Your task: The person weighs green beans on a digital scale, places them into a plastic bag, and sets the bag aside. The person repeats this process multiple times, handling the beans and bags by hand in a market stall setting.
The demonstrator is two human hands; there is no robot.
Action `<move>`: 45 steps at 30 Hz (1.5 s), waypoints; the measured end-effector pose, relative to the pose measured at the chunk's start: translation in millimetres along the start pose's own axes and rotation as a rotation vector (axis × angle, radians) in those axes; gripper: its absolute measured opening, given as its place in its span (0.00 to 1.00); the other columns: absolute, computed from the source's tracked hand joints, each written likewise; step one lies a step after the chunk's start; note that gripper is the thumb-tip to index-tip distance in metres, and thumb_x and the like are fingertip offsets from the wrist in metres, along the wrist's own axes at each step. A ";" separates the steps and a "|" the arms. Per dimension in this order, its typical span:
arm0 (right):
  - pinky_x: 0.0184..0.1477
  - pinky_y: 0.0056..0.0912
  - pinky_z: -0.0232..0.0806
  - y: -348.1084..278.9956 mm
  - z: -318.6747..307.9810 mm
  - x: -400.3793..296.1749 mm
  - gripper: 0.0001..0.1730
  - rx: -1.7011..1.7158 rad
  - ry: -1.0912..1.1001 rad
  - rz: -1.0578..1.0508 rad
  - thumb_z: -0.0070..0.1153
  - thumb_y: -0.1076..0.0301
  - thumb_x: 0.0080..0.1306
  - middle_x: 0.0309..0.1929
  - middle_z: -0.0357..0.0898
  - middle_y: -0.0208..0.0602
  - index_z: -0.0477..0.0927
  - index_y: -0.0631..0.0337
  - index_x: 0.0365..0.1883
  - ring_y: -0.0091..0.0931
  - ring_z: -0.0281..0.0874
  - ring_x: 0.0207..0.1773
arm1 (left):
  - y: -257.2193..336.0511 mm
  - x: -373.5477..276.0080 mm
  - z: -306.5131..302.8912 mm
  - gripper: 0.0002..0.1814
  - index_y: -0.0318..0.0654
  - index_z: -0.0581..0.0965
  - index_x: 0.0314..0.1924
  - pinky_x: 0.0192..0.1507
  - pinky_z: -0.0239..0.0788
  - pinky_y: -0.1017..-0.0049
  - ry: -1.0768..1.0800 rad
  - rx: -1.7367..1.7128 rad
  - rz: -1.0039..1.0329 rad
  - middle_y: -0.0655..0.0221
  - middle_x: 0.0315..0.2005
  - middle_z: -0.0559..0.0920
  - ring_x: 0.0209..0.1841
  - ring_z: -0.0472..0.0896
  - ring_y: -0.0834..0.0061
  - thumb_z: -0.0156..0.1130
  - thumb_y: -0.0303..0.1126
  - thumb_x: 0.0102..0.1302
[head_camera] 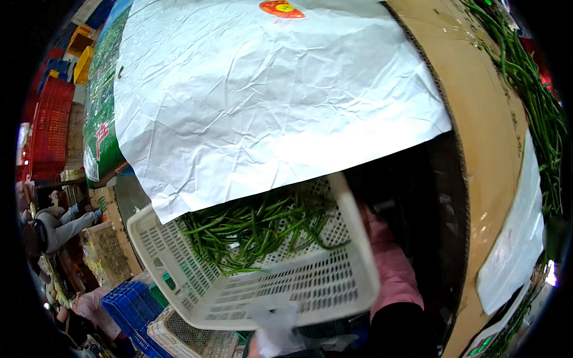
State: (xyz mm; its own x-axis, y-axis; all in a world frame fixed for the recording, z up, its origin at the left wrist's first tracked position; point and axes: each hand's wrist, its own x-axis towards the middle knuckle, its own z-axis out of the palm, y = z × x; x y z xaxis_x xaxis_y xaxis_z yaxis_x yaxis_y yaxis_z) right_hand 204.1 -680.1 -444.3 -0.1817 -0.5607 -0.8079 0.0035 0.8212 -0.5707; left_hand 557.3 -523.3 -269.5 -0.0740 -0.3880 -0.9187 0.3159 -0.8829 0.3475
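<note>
A white plastic crate (286,286) with slotted walls tilts in front of me. Slender green peppers (255,228) lie loose inside it, and a white sheet (277,107) covers its far end. My right hand (365,219), below a pink sleeve, is at the crate's right wall; the wall partly hides its fingers. Only a sliver of my left hand (253,348) shows at the bottom edge, beside a blurred piece of whitish plastic (277,324) by the crate's near rim. Its grip cannot be made out.
Cardboard (483,134) runs along the right, with more long green peppers (537,103) beyond it. A green printed sack (105,112) lies at the left. Blue crates (134,308), a smaller white crate (192,331) and red crates (51,129) stand around. People (62,226) are farther left.
</note>
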 end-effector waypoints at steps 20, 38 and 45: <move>0.54 0.40 0.66 81.7 89.5 -217.6 0.35 1.151 0.271 0.185 0.50 0.80 0.59 0.62 0.62 0.40 0.59 0.61 0.66 0.36 0.68 0.56 | 141.4 66.3 -246.0 0.16 0.28 0.75 0.43 0.29 0.66 0.75 0.321 0.685 0.494 0.70 0.26 0.77 0.27 0.74 0.81 0.58 0.37 0.66; 0.48 0.51 0.68 116.0 -92.7 -210.6 0.21 0.908 0.450 -0.128 0.52 0.71 0.55 0.49 0.73 0.39 0.70 0.57 0.49 0.39 0.71 0.51 | 62.5 81.1 -1.3 0.13 0.33 0.79 0.38 0.25 0.68 0.63 0.308 0.723 0.611 0.54 0.20 0.79 0.21 0.79 0.62 0.58 0.35 0.61; 0.49 0.46 0.68 116.3 -8.0 -227.6 0.29 0.559 0.243 0.245 0.47 0.69 0.68 0.56 0.67 0.35 0.57 0.40 0.66 0.34 0.70 0.54 | 52.3 86.7 48.8 0.26 0.35 0.73 0.52 0.36 0.71 0.56 0.221 0.973 0.527 0.52 0.28 0.82 0.32 0.80 0.49 0.55 0.49 0.63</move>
State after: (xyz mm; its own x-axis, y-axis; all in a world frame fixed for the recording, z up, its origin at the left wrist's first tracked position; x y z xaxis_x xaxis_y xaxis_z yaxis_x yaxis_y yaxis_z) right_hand 237.9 -456.1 -325.7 -0.3273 -0.2704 -0.9054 0.5714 0.7065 -0.4176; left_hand 521.3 -616.0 -321.9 0.0505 -0.8033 -0.5934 -0.6204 -0.4909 0.6117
